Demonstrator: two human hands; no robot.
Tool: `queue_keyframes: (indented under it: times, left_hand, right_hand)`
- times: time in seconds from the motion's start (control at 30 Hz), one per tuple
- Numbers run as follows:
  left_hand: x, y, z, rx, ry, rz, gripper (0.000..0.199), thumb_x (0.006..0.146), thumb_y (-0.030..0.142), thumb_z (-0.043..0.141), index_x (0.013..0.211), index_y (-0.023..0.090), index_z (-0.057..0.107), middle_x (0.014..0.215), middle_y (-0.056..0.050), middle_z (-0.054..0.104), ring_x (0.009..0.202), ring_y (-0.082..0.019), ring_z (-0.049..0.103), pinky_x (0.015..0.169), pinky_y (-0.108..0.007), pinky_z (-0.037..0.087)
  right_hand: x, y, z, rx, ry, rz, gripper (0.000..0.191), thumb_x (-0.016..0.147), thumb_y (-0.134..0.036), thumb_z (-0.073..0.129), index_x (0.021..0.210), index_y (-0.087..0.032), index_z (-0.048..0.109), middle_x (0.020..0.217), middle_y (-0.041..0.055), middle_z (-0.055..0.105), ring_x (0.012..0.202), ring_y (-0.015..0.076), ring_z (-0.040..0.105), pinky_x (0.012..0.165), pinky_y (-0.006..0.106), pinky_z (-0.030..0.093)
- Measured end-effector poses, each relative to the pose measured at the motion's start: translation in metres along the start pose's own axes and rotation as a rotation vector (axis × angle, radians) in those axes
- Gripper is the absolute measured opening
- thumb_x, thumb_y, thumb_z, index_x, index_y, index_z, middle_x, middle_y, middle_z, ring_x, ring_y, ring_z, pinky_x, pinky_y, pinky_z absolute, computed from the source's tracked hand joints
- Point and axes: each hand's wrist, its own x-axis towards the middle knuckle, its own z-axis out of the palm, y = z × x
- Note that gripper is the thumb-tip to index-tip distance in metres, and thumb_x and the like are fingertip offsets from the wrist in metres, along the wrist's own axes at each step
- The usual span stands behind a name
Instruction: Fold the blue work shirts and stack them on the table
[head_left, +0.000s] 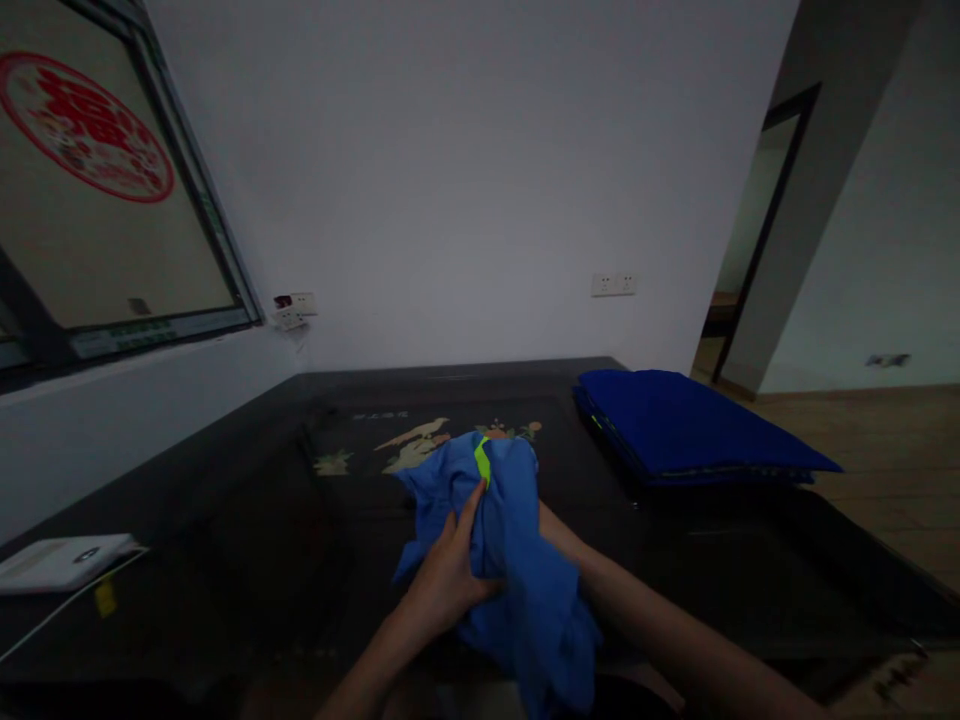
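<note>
A light blue cloth garment (517, 540) with a bright yellow-green strip (482, 462) hangs bunched over the front of the dark table. My left hand (454, 565) grips its left side, thumb and fingers pressed into the fabric just below the strip. From the right, my right forearm (600, 580) reaches in behind the garment. The cloth covers my right hand, so its fingers are hidden. One end of the fabric droops toward the bottom of the view.
On the dark glossy table (262, 520) with its bird and flower picture, a stack of folded dark blue cloth (690, 425) lies at the right. A white device (64, 563) with a cable sits at the left edge. A white wall (465, 180) stands behind.
</note>
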Motion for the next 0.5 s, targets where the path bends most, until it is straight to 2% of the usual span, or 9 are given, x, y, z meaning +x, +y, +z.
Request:
queue_keyframes:
  times: [0.07,0.13,0.2,0.23,0.3,0.43,0.5]
  left_hand:
    - [0.002,-0.007,-0.005,0.001,0.103,0.001,0.093,0.064,0.021,0.069,0.147,0.027,0.028,0.142,-0.01,0.047,0.129,-0.031,0.048,0.108,-0.043,0.038]
    - [0.006,-0.015,-0.021,0.0,0.153,-0.007,0.079,0.065,0.023,0.066,0.139,0.031,0.039,0.132,-0.004,0.057,0.118,-0.029,0.057,0.1,-0.04,0.045]
    - [0.011,-0.023,-0.05,0.023,0.221,-0.018,0.071,0.065,0.028,0.066,0.133,0.032,0.045,0.129,-0.002,0.06,0.114,-0.03,0.059,0.097,-0.039,0.048]
    - [0.014,-0.025,-0.068,0.047,0.282,-0.019,0.069,0.066,0.03,0.066,0.132,0.03,0.046,0.129,-0.002,0.06,0.115,-0.03,0.059,0.097,-0.038,0.047]
    - [0.025,-0.031,-0.112,0.111,0.433,-0.011,0.07,0.065,0.033,0.068,0.132,0.028,0.045,0.131,-0.002,0.058,0.118,-0.03,0.056,0.1,-0.038,0.045]
    - [0.062,-0.047,-0.211,0.302,0.739,-0.078,0.077,0.067,0.028,0.073,0.136,0.025,0.041,0.129,-0.004,0.058,0.114,-0.031,0.056,0.1,-0.045,0.044]
    - [0.085,-0.063,-0.253,0.406,0.808,-0.121,0.08,0.071,0.029,0.073,0.14,0.022,0.036,0.13,-0.006,0.057,0.115,-0.033,0.055,0.099,-0.05,0.042]
  right_hand:
    - [-0.006,-0.017,0.0,0.086,-0.093,0.003,0.054,0.079,-0.047,0.062,0.125,-0.02,0.058,0.125,0.0096,0.063,0.119,0.0276,0.056,0.103,0.046,0.042]
    - [-0.014,-0.039,-0.014,0.043,-0.223,-0.048,0.062,0.075,-0.043,0.067,0.131,-0.02,0.053,0.13,0.0099,0.059,0.121,0.027,0.054,0.104,0.045,0.042]
    - [-0.019,-0.062,-0.042,-0.152,-0.283,-0.119,0.061,0.076,-0.04,0.067,0.132,-0.021,0.053,0.132,0.0092,0.058,0.122,0.0253,0.053,0.104,0.042,0.041]
    - [-0.021,-0.072,-0.062,-0.283,-0.251,-0.136,0.055,0.078,-0.039,0.064,0.129,-0.02,0.055,0.131,0.0092,0.059,0.121,0.0248,0.054,0.103,0.041,0.042]
    - [-0.021,-0.089,-0.112,-0.56,-0.088,-0.107,0.038,0.083,-0.038,0.056,0.114,-0.017,0.065,0.121,0.0111,0.064,0.113,0.0253,0.058,0.1,0.041,0.043]
    - [-0.022,-0.099,-0.237,-1.042,0.412,0.074,0.022,0.081,-0.025,0.052,0.089,-0.015,0.07,0.101,0.0158,0.07,0.094,0.0278,0.065,0.088,0.039,0.048]
    - [-0.027,-0.093,-0.296,-1.2,0.521,0.148,0.014,0.077,-0.022,0.056,0.077,-0.018,0.069,0.091,0.0169,0.071,0.085,0.0287,0.067,0.077,0.038,0.049]
